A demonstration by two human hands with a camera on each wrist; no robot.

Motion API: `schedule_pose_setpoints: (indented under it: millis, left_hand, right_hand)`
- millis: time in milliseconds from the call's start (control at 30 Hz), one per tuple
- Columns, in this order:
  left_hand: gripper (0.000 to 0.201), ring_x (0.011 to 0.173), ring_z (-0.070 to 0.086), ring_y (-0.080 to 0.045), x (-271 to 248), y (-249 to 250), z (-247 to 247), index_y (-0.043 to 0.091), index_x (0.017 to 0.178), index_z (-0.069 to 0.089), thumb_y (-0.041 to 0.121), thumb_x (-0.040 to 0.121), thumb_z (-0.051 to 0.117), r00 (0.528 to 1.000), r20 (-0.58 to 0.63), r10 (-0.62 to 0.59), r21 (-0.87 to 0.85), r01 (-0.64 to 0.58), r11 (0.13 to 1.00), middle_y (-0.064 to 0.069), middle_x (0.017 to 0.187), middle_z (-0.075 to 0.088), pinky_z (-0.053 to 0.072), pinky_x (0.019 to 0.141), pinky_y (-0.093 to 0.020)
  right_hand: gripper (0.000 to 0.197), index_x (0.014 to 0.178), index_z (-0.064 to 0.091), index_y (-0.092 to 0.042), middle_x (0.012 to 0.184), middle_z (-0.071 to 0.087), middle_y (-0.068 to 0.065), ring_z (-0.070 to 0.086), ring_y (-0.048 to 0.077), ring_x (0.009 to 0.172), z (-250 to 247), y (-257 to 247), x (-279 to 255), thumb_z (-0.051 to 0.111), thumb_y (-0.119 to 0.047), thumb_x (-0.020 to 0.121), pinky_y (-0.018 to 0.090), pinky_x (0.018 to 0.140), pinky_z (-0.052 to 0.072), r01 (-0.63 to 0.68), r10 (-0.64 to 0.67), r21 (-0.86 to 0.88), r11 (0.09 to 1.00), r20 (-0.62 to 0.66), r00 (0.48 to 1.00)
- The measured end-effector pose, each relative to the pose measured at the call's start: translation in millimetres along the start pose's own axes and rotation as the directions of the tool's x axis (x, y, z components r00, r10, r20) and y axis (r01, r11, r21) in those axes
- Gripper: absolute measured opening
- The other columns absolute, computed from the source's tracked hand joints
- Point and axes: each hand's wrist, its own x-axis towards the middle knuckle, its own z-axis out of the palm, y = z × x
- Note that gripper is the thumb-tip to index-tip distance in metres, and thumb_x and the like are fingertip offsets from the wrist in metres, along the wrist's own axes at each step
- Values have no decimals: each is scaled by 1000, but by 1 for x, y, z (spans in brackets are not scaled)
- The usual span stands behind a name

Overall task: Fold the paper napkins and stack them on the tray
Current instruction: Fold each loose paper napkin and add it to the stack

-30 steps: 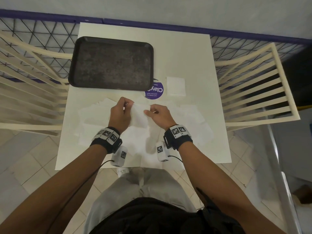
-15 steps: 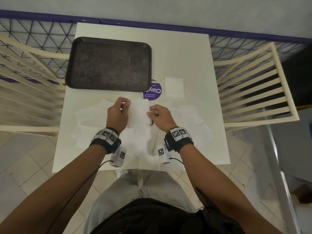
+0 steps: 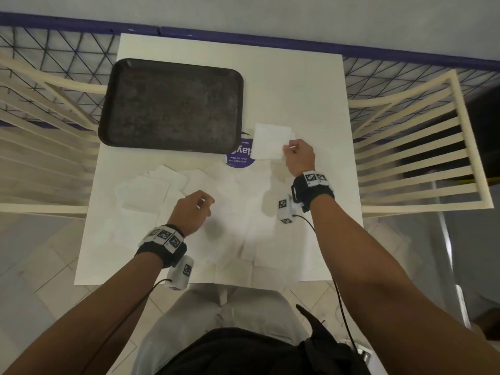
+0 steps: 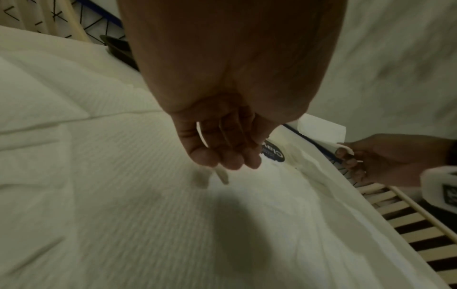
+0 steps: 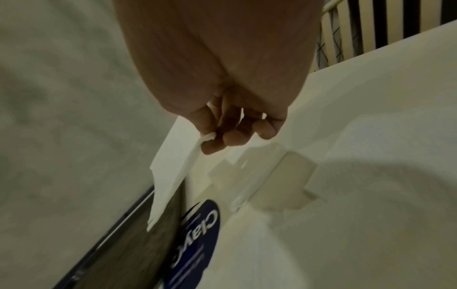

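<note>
The right hand (image 3: 299, 156) pinches a folded napkin (image 3: 270, 142) by its corner, lifted off the surface (image 3: 297, 85) just right of the dark tray (image 3: 173, 104). The left hand (image 3: 190, 211) hovers over the loose unfolded napkins (image 3: 151, 190), fingers loosely curled, holding nothing.

Both bare forearms reach forward over the tabletop, each wrist wrapped in a black band with a small white camera block slung beneath; the right hand (image 3: 299, 156) sits out at one o'clock, arm extended, thumb and forefinger pinching a folded napkin (image 3: 271, 142) by its corner, the other fingers curled under; the left hand (image 3: 190, 211) hangs lower at eleven o'clock, knuckles up, fingers (image 4: 223, 156) loosely curled and pointing down, holding nothing, hovering just above the surface.
</note>
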Motion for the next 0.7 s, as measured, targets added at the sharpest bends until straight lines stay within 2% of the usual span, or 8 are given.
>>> schedule_pose_setpoints:
  millis: [100,167,233,467,533,600,667,700]
  left_hand:
    - [11,82,69,-20,2,-13,7,25,100,66,32,101,57,999,1,-51,66,51,997,5,84,74,55,76,-35]
    - [13,89,69,-23,5,-18,10,24,103,65,34,99,59,995,-6,-99,89,99,991,3,90,74,57,85,-41]
    - [12,91,69,-23,6,-20,13,24,103,65,35,97,62,992,-22,-128,99,130,987,1,93,74,57,88,-42]
    - [12,87,67,-23,8,-18,15,25,102,64,33,95,66,983,-90,-162,80,169,982,2,90,68,56,79,-35]
    - [13,85,65,-21,10,-17,15,26,101,62,35,94,68,981,-93,-172,78,179,981,5,88,66,52,72,-30]
    - [15,84,63,-19,10,-15,15,25,100,61,35,93,70,979,-94,-178,79,186,979,6,86,64,47,68,-26]
    - [15,85,63,-20,11,-13,14,26,99,62,35,92,71,978,-98,-184,77,191,978,8,85,64,47,71,-27]
    - [15,85,64,-21,12,-13,14,26,99,62,36,92,71,978,-99,-184,79,192,978,9,84,64,47,74,-29]
  right_hand:
    - [23,116,67,-10,108,71,11,64,24,95,-5,4,25,63,-21,96,17,76,40,-25,24,-76,997,-23,999]
    - [23,116,67,-9,111,71,11,65,25,103,-5,7,35,62,-20,96,14,74,38,-39,36,-125,991,-19,999]
    - [24,117,67,-10,113,71,10,65,25,106,-3,10,42,61,-20,96,14,74,37,-47,48,-177,983,-1,999]
    - [24,117,65,-6,115,70,12,61,30,112,2,24,48,59,-17,96,19,79,35,-31,38,-257,966,26,999]
    - [25,118,63,-6,116,68,11,58,29,115,2,24,47,60,-18,95,20,80,34,-22,28,-266,964,18,999]
    - [26,119,61,-7,115,68,10,58,26,111,2,25,46,62,-19,95,16,77,32,-13,16,-269,963,11,1000]
    - [27,118,61,-8,112,68,9,60,23,105,2,24,45,63,-19,94,15,76,35,-19,19,-242,970,-3,1000]
    - [28,119,60,-10,114,66,10,60,23,106,3,24,44,65,-20,93,18,78,38,-29,27,-233,972,-13,1000]
